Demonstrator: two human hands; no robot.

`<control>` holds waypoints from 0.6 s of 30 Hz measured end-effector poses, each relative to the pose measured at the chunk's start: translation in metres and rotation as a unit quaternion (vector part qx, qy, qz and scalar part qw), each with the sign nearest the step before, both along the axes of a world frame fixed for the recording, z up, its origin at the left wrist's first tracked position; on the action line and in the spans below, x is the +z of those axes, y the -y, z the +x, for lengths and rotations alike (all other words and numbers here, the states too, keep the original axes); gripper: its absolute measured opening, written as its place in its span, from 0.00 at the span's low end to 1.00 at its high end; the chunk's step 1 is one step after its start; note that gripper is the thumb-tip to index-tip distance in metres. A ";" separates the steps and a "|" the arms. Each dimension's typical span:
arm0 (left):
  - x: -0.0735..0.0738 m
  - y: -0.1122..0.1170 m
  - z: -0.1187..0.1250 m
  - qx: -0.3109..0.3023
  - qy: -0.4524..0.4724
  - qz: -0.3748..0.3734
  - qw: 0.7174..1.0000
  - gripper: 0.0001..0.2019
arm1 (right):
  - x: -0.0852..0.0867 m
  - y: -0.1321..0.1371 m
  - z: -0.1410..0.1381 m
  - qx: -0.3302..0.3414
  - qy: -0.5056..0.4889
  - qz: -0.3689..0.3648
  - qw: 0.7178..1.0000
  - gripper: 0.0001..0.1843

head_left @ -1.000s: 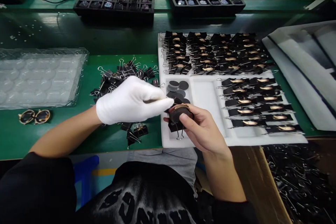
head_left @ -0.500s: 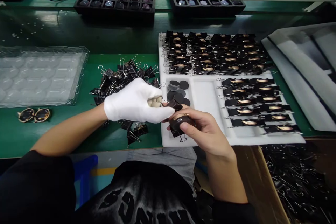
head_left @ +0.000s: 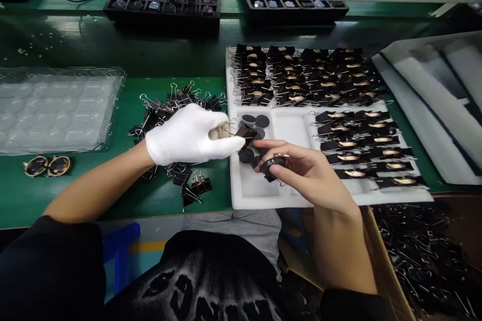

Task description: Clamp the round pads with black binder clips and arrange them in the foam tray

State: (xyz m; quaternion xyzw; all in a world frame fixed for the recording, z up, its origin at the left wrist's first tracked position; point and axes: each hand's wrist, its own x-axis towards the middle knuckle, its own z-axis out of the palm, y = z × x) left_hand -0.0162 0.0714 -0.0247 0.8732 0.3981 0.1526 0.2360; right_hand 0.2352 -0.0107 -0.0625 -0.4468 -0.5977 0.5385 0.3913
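Note:
My left hand (head_left: 190, 135), in a white glove, pinches a black binder clip (head_left: 245, 133) by its wire handles just over the left edge of the white foam tray (head_left: 297, 133). My bare right hand (head_left: 309, 173) grips a small round dark piece with a gold rim (head_left: 274, 164), a binder clip hanging under it. The two hands are a short gap apart. Several dark discs (head_left: 256, 121) lie in the tray's left compartment behind the hands.
A pile of loose binder clips (head_left: 176, 105) lies on the green bench. Rows of clipped pieces (head_left: 309, 77) fill the tray. A clear blister tray (head_left: 56, 108) and a pair of sunglasses (head_left: 47, 165) sit left; black part trays (head_left: 161, 7) at back; a clip box (head_left: 425, 261) lower right.
My left hand has drawn back up and left with a binder clip. My right hand has moved right with the round piece, so the hands have separated.

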 end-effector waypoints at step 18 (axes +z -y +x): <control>0.012 -0.010 -0.015 0.232 0.206 0.200 0.929 0.26 | 0.021 -0.046 -0.113 -0.094 0.078 0.201 0.972 0.05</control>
